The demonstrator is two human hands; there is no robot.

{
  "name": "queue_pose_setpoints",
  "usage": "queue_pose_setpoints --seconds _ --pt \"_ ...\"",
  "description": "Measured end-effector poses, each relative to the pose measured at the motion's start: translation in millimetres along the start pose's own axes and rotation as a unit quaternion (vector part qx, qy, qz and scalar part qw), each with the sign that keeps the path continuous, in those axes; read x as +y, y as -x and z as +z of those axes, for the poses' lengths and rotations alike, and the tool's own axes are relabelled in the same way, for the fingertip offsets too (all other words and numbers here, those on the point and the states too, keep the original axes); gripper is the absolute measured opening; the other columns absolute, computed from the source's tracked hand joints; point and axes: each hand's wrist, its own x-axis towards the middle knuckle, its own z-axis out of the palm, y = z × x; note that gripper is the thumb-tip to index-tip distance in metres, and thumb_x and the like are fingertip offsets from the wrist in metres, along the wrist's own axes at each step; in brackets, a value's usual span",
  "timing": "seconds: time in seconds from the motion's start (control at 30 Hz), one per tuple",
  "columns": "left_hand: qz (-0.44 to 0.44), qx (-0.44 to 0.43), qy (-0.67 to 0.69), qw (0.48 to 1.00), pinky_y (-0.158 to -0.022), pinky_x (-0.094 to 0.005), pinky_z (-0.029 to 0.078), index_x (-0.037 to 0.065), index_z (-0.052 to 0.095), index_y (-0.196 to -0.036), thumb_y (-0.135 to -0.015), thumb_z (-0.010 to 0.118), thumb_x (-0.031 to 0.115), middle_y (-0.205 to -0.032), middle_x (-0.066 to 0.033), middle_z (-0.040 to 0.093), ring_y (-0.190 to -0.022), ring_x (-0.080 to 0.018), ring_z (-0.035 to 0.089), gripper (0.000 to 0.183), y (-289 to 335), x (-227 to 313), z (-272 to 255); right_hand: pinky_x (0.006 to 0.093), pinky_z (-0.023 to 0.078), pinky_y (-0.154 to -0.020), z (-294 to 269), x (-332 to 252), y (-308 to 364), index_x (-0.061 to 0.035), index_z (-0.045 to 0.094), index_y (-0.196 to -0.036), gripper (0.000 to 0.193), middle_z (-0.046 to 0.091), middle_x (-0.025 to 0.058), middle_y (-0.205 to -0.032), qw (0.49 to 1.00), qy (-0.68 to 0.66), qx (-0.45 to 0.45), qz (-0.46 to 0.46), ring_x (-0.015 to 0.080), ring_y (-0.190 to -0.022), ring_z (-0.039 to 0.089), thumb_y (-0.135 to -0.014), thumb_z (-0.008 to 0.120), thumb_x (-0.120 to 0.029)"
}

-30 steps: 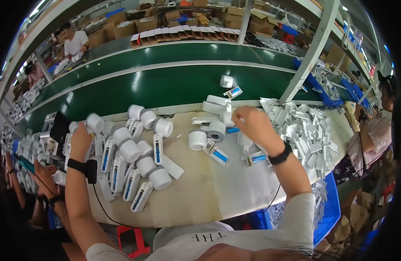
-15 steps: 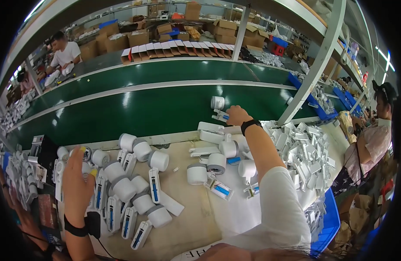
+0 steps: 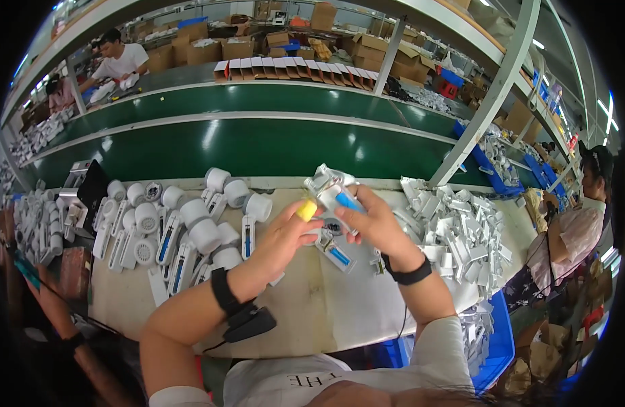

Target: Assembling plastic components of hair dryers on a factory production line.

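Observation:
My right hand grips a white handheld fan above the middle of the table, its opened handle showing a blue battery. Beside it, my left hand has its fingers apart, a yellow cover on one fingertip, close to the fan's near side; whether it touches is unclear. Beneath my hands lies another opened fan with a blue insert, partly hidden by them. Left of my left hand, several white fans with round grey-banded heads are heaped, some handles open with blue inside.
Loose white plastic shells form a pile at the right, above a blue bin. A black box-shaped device stands far left. Beyond the table runs a green conveyor. Another person's arm reaches in at lower left; a person is at right.
My right hand has come back from the conveyor with a fan in it. My left hand has moved right from the fan heap to meet it. The view has shifted slightly.

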Motion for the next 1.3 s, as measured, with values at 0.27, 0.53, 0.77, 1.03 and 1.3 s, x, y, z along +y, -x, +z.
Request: queue_pose_setpoints --seconds 0.27,0.53,0.77,1.03,1.3 --pt "0.185 0.094 0.076 0.975 -0.08 -0.0262 0.041 0.0 0.05 -0.106 -0.09 0.044 0.018 -0.1 -0.0048 0.055 -0.091 -0.011 0.052 0.024 8.1 -68.3 18.3 0.0367 0.043 -0.043 50.4 52.6 56.4 -0.0029 0.051 -0.093 0.035 0.055 0.0173 -0.058 0.885 0.417 0.127 -0.165 0.0321 -0.049 0.056 -0.078 0.064 -0.032" --pt "0.094 0.067 0.222 0.968 -0.075 -0.0294 0.048 -0.002 0.051 -0.105 -0.09 0.045 0.022 -0.099 -0.0098 0.06 -0.086 -0.016 0.059 0.028 24.9 -65.2 1.0 0.034 0.046 -0.068 20.9 71.7 62.1 -0.007 0.047 -0.11 0.056 0.055 0.0139 -0.091 0.9 0.342 0.107 -0.247 0.0263 -0.084 0.056 -0.066 0.075 -0.027" --pt "-0.08 -0.042 0.363 0.928 -0.067 -0.0341 0.052 0.0 0.053 -0.1 -0.092 0.038 0.034 -0.091 -0.0126 0.062 -0.075 -0.0219 0.064 0.038 33.6 -52.1 -2.1 0.0357 0.037 -0.094 27.9 80.2 56.2 -0.0074 0.022 -0.134 0.091 0.043 0.0109 -0.122 0.994 -0.017 -0.007 -0.112 0.022 -0.115 0.042 -0.06 0.075 -0.002" --pt "-0.112 -0.109 0.214 0.964 -0.066 -0.0324 0.049 0.004 0.047 -0.103 -0.089 0.045 0.014 -0.085 -0.0111 0.057 -0.07 -0.0202 0.059 0.017 35.2 -43.3 7.3 0.0341 0.039 -0.093 -11.2 78.2 54.6 -0.0078 0.04 -0.121 0.071 0.04 0.0114 -0.121 0.971 0.081 0.03 -0.222 0.0222 -0.112 0.045 -0.058 0.07 0.006" --pt "-0.032 -0.077 0.002 0.997 -0.061 -0.0286 0.048 0.004 0.043 -0.097 -0.087 0.043 0.01 -0.086 -0.0102 0.056 -0.067 -0.0163 0.058 0.012 40.6 -43.4 15.9 0.0334 0.044 -0.09 -21.5 81.2 52.9 -0.0103 0.043 -0.12 0.071 0.038 0.0109 -0.124 0.96 0.17 0.023 -0.222 0.0241 -0.115 0.044 -0.057 0.067 0.01"
